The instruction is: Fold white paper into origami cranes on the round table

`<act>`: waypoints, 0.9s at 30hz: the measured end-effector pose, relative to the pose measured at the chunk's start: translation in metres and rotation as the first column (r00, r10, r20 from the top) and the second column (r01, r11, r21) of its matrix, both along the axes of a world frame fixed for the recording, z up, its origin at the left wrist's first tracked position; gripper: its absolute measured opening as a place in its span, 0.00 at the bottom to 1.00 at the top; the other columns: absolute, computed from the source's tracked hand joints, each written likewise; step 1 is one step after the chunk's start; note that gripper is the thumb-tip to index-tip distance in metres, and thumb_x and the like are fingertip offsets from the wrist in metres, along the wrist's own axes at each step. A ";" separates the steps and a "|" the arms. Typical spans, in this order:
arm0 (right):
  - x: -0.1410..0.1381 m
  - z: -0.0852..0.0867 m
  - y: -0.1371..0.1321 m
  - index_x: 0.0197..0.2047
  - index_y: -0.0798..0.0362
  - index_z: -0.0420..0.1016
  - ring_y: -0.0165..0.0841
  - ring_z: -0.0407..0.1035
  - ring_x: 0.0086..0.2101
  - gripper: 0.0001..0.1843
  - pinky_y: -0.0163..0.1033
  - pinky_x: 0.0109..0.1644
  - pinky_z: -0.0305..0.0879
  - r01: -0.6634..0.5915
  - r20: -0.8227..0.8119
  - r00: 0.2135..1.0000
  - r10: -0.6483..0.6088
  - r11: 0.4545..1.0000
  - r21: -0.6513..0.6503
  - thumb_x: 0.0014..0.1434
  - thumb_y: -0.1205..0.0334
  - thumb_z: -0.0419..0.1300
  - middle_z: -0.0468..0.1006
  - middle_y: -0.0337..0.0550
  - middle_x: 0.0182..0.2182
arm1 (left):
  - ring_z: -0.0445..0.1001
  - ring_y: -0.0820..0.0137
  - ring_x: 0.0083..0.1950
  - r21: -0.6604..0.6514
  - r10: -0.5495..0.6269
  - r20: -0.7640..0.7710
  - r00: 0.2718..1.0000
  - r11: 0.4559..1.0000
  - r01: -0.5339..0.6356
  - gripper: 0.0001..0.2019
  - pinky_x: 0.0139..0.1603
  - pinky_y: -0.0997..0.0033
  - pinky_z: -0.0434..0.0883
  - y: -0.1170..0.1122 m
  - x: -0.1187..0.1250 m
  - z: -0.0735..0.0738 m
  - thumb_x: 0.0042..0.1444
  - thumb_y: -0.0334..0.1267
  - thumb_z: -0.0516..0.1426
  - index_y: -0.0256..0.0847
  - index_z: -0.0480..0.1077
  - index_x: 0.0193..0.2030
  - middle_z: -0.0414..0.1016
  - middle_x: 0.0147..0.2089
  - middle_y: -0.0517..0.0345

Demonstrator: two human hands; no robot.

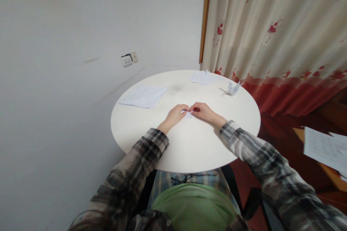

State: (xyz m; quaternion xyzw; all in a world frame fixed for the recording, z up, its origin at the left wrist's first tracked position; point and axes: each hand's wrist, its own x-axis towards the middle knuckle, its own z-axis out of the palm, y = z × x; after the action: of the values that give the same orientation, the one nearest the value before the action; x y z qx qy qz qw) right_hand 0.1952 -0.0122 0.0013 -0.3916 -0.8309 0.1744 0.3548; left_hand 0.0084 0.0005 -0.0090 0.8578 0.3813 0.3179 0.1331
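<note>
A small folded piece of white paper [188, 114] lies on the round white table [189, 148], near its middle. My left hand [176, 112] pinches its left side with curled fingers. My right hand [202, 110] meets it from the right, fingers closed on the same paper. Both hands rest on the tabletop, and most of the paper is hidden under the fingers.
A stack of white sheets [142, 96] lies at the table's left. A folded paper crane [232, 88] stands at the far right, with crumpled white paper [202, 77] behind it. A floral curtain [273, 32] hangs to the right, and printed paper [324, 148] lies on a brown surface.
</note>
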 end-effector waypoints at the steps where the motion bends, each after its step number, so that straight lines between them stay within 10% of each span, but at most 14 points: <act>1: 0.000 0.000 0.000 0.33 0.55 0.76 0.28 0.67 0.30 0.07 0.34 0.37 0.62 -0.003 0.001 1.000 0.003 1.000 0.003 0.49 0.72 0.60 0.75 0.41 0.30 | 0.71 0.69 0.48 0.003 -0.001 0.001 1.000 1.000 0.001 0.09 0.53 0.66 0.67 0.000 0.000 0.000 0.53 0.28 0.53 0.40 0.72 0.37 0.75 0.45 0.55; 27: 0.000 0.006 -0.004 0.36 0.55 0.75 0.29 0.66 0.32 0.11 0.35 0.39 0.61 -0.084 0.043 0.996 0.083 0.996 0.023 0.47 0.61 0.67 0.74 0.42 0.33 | 0.74 0.68 0.44 -0.069 0.111 -0.026 0.994 0.991 -0.112 0.10 0.49 0.69 0.69 -0.001 -0.003 0.006 0.52 0.29 0.53 0.43 0.73 0.38 0.77 0.42 0.60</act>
State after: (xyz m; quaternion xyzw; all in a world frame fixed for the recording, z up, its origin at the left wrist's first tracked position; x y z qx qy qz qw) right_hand 0.1955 -0.0165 0.0068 -0.3558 -0.8559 0.1705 0.3342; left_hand 0.0049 -0.0010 -0.0028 0.8334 0.4411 0.3018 0.1409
